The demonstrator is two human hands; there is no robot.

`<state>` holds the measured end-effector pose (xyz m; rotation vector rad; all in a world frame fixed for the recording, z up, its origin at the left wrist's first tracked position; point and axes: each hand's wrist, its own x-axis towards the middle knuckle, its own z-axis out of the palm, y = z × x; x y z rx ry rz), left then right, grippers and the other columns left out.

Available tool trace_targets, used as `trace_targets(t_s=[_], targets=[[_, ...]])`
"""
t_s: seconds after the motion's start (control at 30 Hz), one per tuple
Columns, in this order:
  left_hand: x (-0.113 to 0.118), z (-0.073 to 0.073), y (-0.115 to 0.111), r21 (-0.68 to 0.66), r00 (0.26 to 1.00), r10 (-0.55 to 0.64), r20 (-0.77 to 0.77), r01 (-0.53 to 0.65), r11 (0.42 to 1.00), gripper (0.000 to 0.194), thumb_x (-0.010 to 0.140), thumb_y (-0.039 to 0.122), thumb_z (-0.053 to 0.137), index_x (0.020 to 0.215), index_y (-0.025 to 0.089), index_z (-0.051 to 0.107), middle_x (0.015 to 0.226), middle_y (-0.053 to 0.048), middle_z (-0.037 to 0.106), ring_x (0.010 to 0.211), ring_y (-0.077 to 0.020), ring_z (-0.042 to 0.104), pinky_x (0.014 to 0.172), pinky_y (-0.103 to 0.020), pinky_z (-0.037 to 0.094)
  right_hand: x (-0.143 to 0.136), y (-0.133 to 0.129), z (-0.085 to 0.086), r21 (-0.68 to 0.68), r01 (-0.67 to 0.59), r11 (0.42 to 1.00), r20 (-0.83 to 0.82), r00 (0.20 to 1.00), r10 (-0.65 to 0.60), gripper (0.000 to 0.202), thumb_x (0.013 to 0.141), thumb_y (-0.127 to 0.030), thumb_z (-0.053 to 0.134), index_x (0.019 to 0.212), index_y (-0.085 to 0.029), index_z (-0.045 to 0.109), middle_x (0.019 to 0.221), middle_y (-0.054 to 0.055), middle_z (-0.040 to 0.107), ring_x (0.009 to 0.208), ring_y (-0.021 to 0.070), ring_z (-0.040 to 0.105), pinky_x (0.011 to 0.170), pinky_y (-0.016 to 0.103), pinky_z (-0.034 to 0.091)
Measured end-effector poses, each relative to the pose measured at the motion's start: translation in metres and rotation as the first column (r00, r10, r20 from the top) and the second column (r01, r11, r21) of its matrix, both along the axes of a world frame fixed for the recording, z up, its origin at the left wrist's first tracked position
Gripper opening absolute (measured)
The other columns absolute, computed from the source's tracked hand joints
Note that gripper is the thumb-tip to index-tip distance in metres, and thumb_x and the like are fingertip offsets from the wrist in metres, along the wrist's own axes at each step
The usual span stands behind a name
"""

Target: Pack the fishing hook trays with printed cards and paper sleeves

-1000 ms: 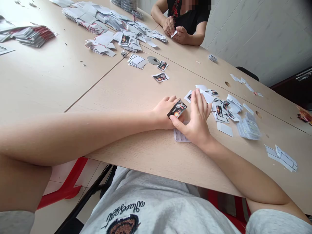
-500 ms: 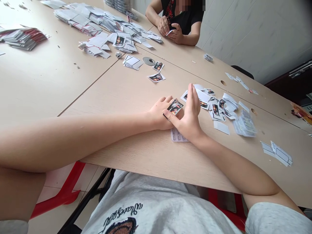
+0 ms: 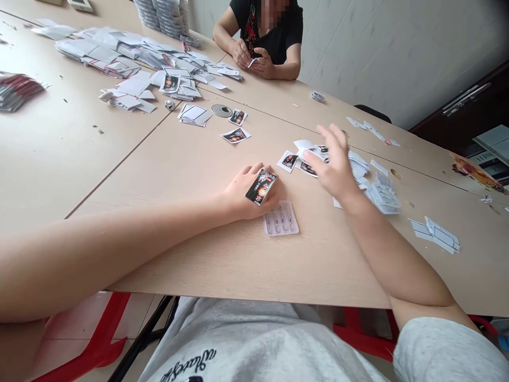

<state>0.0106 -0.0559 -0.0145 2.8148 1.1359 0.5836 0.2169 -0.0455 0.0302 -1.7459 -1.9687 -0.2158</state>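
My left hand (image 3: 253,192) lies on the table, its fingers resting loosely and partly hidden by a black printed label (image 3: 261,187) on the back of the hand. Beside and partly under that hand is a clear plastic case of fishhooks (image 3: 281,218), flat on the table. My right hand (image 3: 336,162), slightly blurred, is raised with fingers apart and nothing seen in it. It hovers at a loose pile of printed labels and white paper slips (image 3: 309,168).
Across the table sits a person (image 3: 264,40) holding a small white piece. A big heap of paper slips (image 3: 111,45) spreads at the far left, near stacked clear cases (image 3: 163,16). More clear cases (image 3: 382,193) and white strips (image 3: 437,233) lie to the right.
My right hand has left the label on the left hand and moved right and up to the label pile. The fishhook case is more exposed. The view has shifted slightly.
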Motion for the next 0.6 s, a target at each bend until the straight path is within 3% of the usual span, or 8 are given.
trace_targets(t_s=[0.1,0.23,0.4,0.5,0.6], targets=[[-0.001,0.002,0.001,-0.044,0.999,0.024,0.034,-0.022,0.999,0.033,0.085,0.035,0.042,0.112,0.018,0.049,0.122,-0.01,0.053,0.114,-0.0235,0.049,0.101,-0.038,0.037,0.044,0.028,0.016,-0.045,0.024,0.999,0.015,1.0,-0.024,0.051,0.088,-0.033,0.048,0.136,-0.017,0.045,0.14,0.014,0.043,0.13,0.0282,0.04,0.105,0.045,0.036],[-0.001,0.007,-0.001,-0.137,0.995,0.069,0.067,-0.06,0.989,0.035,0.087,0.041,0.042,0.113,0.018,0.049,0.123,-0.01,0.054,0.117,-0.0234,0.049,0.103,-0.038,0.037,0.076,0.066,0.019,-0.391,-0.037,0.92,-0.061,0.998,0.014,0.04,0.08,-0.036,0.06,0.113,-0.015,0.065,0.115,0.014,0.064,0.104,0.0259,0.06,0.089,0.038,0.047],[-0.003,0.016,0.009,-0.283,0.972,0.178,0.153,-0.13,0.95,0.056,0.089,0.062,0.03,0.125,0.022,0.043,0.123,-0.009,0.056,0.108,-0.0252,0.055,0.091,-0.04,0.044,0.071,0.106,0.007,-0.513,-0.152,0.845,-0.101,0.988,0.116,0.052,0.07,-0.036,0.07,0.116,-0.013,0.062,0.109,0.013,0.067,0.095,0.0221,0.062,0.084,0.033,0.048],[-0.007,0.019,0.022,-0.296,0.973,0.144,0.18,-0.086,0.951,0.056,0.091,0.06,0.026,0.128,0.021,0.04,0.12,-0.01,0.056,0.094,-0.0234,0.06,0.078,-0.037,0.047,0.063,0.117,0.007,-0.563,-0.176,0.807,-0.126,0.984,0.127,0.06,0.066,-0.027,0.074,0.123,-0.015,0.057,0.1,0.01,0.068,0.084,0.0186,0.062,0.076,0.029,0.048],[-0.012,0.017,0.031,-0.279,0.966,0.125,0.225,-0.059,0.959,0.053,0.092,0.056,0.026,0.126,0.018,0.041,0.113,-0.011,0.058,0.089,-0.0227,0.06,0.077,-0.036,0.046,0.061,0.12,0.015,-0.578,-0.211,0.788,-0.18,0.975,0.128,0.055,0.066,-0.018,0.073,0.12,-0.019,0.06,0.092,0.005,0.067,0.075,0.0156,0.06,0.067,0.027,0.047]])
